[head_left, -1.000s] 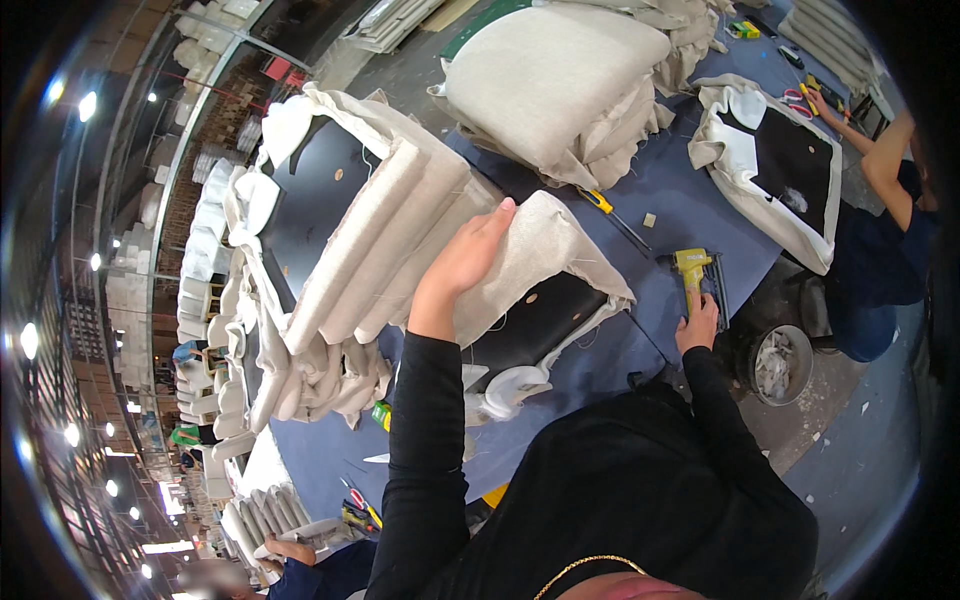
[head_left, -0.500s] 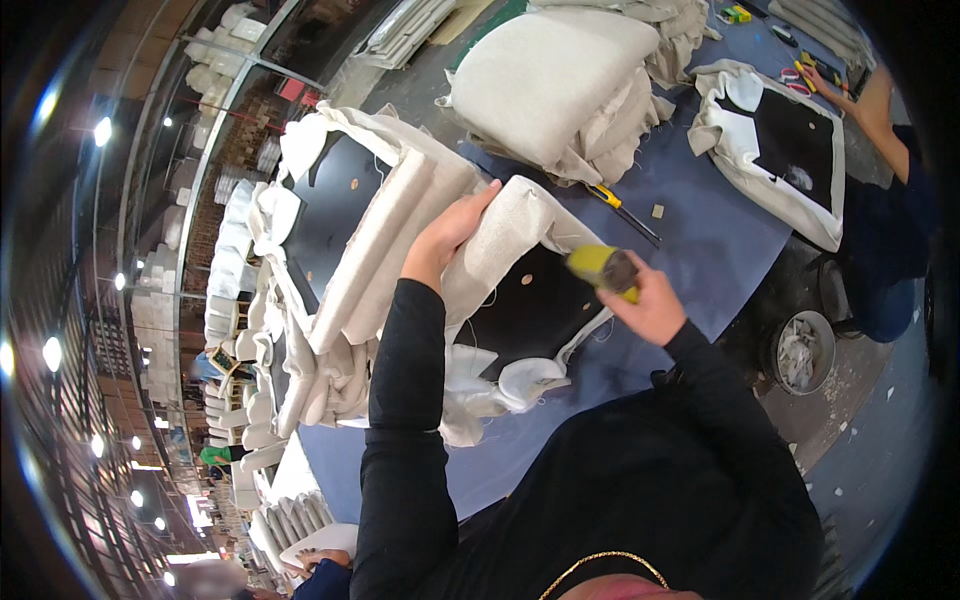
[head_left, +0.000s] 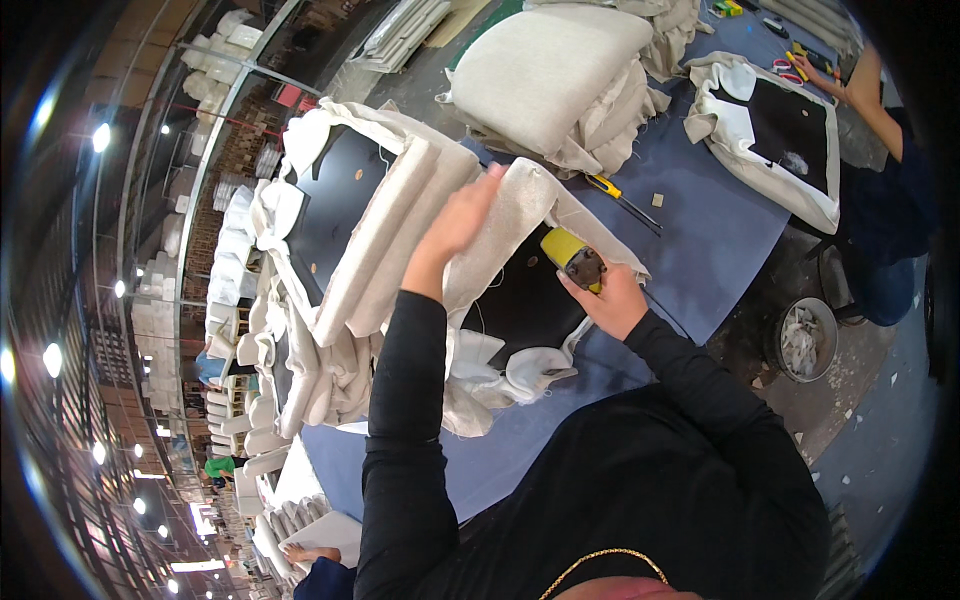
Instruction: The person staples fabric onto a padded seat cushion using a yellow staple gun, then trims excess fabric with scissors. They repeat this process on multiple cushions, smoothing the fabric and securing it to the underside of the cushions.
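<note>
While the left hand (head_left: 458,228) sits along the cushion's (head_left: 510,210) left side, the right hand (head_left: 615,303) grips a yellow staple gun (head_left: 567,250) over its right edge.

Gun sits up-left of the right hand, long axis running upper left to lower right, body above the black backing board (head_left: 515,312) near the right-hand fabric fold; contact not clear. Right hand nearer that fold; left across the board, fingertips pointing up-right, blurred, can't tell if gripping or just resting. Cushion lies board-up on the blue-grey counter (head_left: 725,265), just right of a cushion stack (head_left: 400,210). Cover: beige, coarse weave, rounded sides, loose threads; white padding (head_left: 535,370) bulges at the near end. Board flat, smooth, matte.
</note>
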A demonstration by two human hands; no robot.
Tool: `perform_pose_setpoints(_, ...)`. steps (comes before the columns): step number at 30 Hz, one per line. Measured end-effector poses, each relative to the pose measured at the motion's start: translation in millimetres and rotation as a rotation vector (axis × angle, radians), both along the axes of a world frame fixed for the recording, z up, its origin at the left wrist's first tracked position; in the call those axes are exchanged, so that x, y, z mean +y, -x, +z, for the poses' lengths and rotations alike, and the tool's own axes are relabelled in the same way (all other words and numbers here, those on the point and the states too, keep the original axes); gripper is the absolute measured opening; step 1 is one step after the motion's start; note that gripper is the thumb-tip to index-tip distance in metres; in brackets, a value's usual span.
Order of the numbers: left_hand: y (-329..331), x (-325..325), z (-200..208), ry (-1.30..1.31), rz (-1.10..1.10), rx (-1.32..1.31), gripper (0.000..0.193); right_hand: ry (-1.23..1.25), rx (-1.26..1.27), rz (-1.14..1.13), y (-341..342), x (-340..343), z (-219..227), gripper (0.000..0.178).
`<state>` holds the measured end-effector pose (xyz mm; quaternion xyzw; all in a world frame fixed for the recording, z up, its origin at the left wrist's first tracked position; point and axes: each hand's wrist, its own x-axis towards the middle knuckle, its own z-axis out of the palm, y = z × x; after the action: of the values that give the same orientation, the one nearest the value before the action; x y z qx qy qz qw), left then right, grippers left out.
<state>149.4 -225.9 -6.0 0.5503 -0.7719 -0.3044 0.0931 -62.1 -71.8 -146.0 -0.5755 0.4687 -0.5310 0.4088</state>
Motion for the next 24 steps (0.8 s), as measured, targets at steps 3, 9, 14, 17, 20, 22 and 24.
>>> perform_pose_setpoints(3, -2, -16, 4, -0.285, 0.241, 0.111, 0.081, -0.009, -0.011, -0.017, -1, 3, 2, 0.052)
perform_pose_setpoints(9, 27, 11, -16, 0.250, 0.010, -0.190, 0.068, 0.124, -0.035, -0.129, -1, -2, -5, 0.055)
perform_pose_setpoints(14, 46, 32, -7, 0.385, -0.053, -0.265, 0.063, 0.110, -0.003, -0.077, 14, -7, 9, 0.051)
perform_pose_setpoints(17, 51, 38, -4, 0.416, -0.045, -0.337, 0.064, 0.097, 0.039, -0.037, 23, -6, 16, 0.041)
perform_pose_setpoints(20, 50, 42, -4, 0.463, -0.043, -0.327, 0.066, 0.173, -0.033, -0.034, 30, 1, 31, 0.037)
perform_pose_setpoints(22, 50, 41, -5, 0.463, -0.045, -0.340, 0.068, 0.273, -0.085, -0.077, 31, -6, 48, 0.047)
perform_pose_setpoints(24, 51, 40, -5, 0.456, -0.042, -0.351, 0.070, 0.266, -0.181, -0.071, 30, -17, 51, 0.059)
